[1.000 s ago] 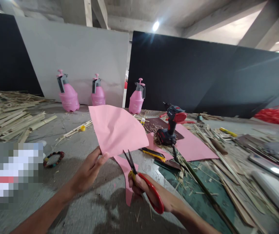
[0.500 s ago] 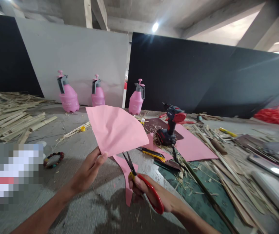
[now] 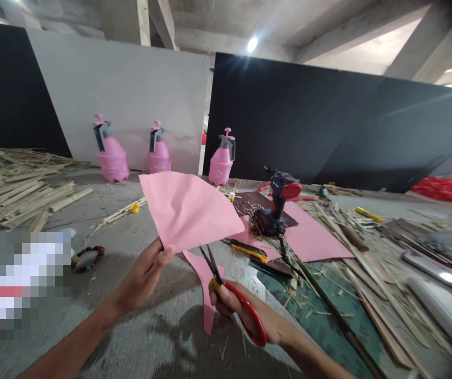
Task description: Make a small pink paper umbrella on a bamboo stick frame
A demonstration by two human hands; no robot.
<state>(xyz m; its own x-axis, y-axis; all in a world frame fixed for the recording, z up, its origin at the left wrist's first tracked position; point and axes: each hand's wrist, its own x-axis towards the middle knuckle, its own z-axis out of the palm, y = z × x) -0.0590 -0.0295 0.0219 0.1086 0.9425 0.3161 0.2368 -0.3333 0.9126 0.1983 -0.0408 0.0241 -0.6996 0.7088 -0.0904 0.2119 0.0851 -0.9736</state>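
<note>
Pink paper sheet (image 3: 186, 210), fan-shaped, long axis running up and away from the person | left hand (image 3: 143, 276) pinching its lower-left corner, thumb on top | right hand (image 3: 242, 310) gripping red-handled scissors (image 3: 255, 321), blades parted, tips just below the sheet's lower edge

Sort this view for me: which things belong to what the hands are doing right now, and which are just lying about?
In use: left hand pinching a pink paper sheet; right hand gripping red-handled scissors.

Lying about: pink paper scrap; cordless drill; yellow utility knife; pink pump sprayers; bamboo strips; beaded bracelet.
</note>
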